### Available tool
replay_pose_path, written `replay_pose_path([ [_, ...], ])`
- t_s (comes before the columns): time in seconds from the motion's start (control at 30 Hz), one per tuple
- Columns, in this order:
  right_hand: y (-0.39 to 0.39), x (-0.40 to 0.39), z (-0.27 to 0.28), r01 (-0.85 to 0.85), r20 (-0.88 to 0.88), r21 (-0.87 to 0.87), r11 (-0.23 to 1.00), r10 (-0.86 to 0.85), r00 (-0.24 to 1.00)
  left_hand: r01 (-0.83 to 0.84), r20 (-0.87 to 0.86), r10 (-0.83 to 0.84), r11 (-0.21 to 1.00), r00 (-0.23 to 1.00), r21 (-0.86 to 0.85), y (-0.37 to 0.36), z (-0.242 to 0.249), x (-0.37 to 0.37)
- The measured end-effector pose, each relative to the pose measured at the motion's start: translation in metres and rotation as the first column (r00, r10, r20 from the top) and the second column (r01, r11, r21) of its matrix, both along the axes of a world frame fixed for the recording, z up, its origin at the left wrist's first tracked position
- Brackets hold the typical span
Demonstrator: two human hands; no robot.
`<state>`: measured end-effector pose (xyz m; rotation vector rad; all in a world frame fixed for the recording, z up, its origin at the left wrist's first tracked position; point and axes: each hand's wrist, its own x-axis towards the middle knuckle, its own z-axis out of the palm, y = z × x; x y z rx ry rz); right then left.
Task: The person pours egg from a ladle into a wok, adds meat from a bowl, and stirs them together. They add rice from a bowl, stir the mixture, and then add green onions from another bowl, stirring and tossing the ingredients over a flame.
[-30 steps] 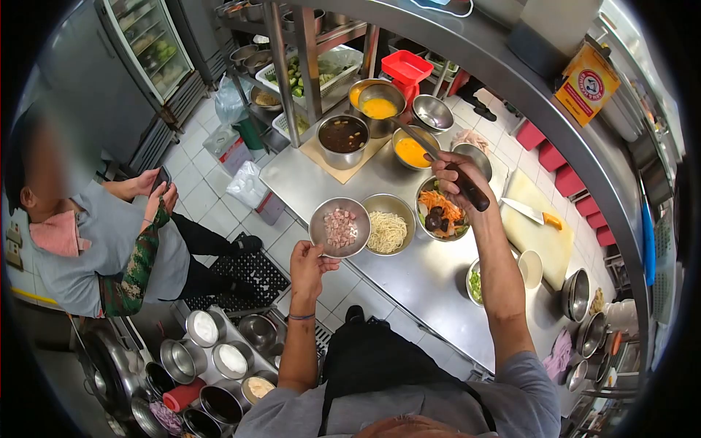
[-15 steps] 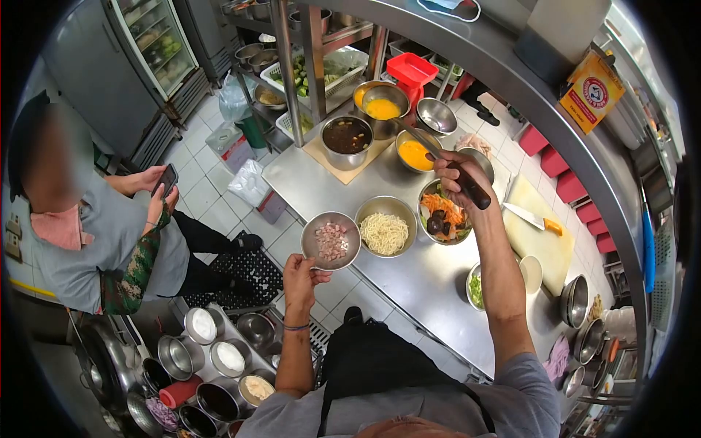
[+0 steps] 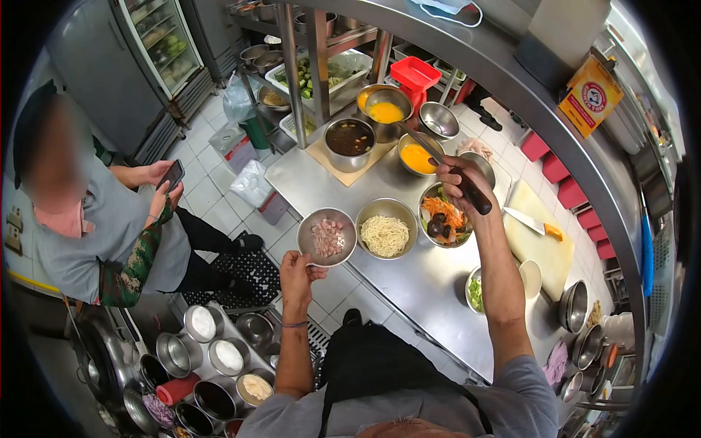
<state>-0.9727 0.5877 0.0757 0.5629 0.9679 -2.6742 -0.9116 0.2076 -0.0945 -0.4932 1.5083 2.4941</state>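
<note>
My left hand (image 3: 298, 276) grips the rim of a metal bowl (image 3: 304, 232) of diced pink meat, held out past the table's edge. Raised over the table, my right hand (image 3: 464, 182) is wrapped round the dark handle of a long ladle (image 3: 422, 142). Its round head, with yellow liquid like beaten egg in it, is over another bowl at the back. Between my hands stand a bowl of noodles (image 3: 385, 230) and a bowl of shredded carrot, dark mushrooms and greens (image 3: 442, 219), partly behind my right arm.
Behind are a pot of dark liquid (image 3: 349, 141) and a bowl of yellow liquid (image 3: 417, 158). A knife (image 3: 531, 221) lies on a cutting board (image 3: 537, 244) at right. An overhead shelf (image 3: 504, 62) spans the right. A person (image 3: 124, 212) holding a phone stands left.
My left hand and the meat bowl have shifted slightly left and up. My right hand keeps its grip on the ladle. The view has moved a little.
</note>
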Motion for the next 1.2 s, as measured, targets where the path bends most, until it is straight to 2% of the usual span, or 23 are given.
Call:
replay_pose_path([
  [0.17,0.007,0.002,-0.01,-0.078,-0.073,0.041,0.996,0.08,0.994,0.0,-0.074,-0.005,0.998,0.997,-0.057,0.019,-0.005,-0.049],
  [0.27,-0.005,0.02,0.001,-0.019,-0.01,0.091,0.996,0.02,1.0,0.018,-0.127,-0.028,0.997,0.991,-0.081,0.04,-0.017,-0.087],
  [0.33,-0.009,0.036,0.009,-0.055,-0.027,0.072,0.996,0.057,0.998,0.025,-0.124,-0.034,0.997,0.992,-0.07,0.054,-0.018,-0.106],
  [0.5,-0.011,0.098,0.027,-0.153,-0.049,-0.024,0.988,0.152,0.987,0.01,-0.127,-0.024,0.994,0.992,-0.109,0.069,-0.014,-0.119],
  [0.57,-0.01,0.128,0.034,-0.22,-0.103,0.035,0.975,0.222,0.97,-0.013,-0.123,0.002,0.996,0.992,-0.088,0.07,-0.009,-0.111],
  [0.6,-0.01,0.141,0.039,-0.225,-0.063,0.023,0.974,0.226,0.972,-0.017,-0.126,0.007,0.996,0.992,-0.082,0.068,-0.007,-0.104],
  [0.73,-0.009,0.195,0.054,-0.356,-0.032,0.009,0.935,0.356,0.934,-0.065,-0.133,0.053,0.994,0.99,-0.087,0.058,-0.007,-0.063],
  [0.83,-0.015,0.233,0.062,-0.424,0.002,0.035,0.905,0.424,0.905,-0.115,-0.129,0.097,0.983,0.987,-0.14,0.043,-0.004,-0.005],
  [0.93,-0.02,0.26,0.061,-0.549,0.005,0.052,0.834,0.55,0.835,-0.147,-0.078,0.142,0.986,0.987,-0.075,0.016,0.003,0.07],
  [1.07,-0.031,0.276,0.058,-0.749,0.055,0.006,0.663,0.747,0.662,-0.248,-0.04,0.245,0.958,0.969,-0.142,-0.023,0.022,0.17],
  [1.2,-0.074,0.289,0.069,-0.877,0.119,0.005,0.48,0.871,0.477,-0.327,-0.009,0.329,0.932,0.944,-0.154,-0.052,0.04,0.263],
])
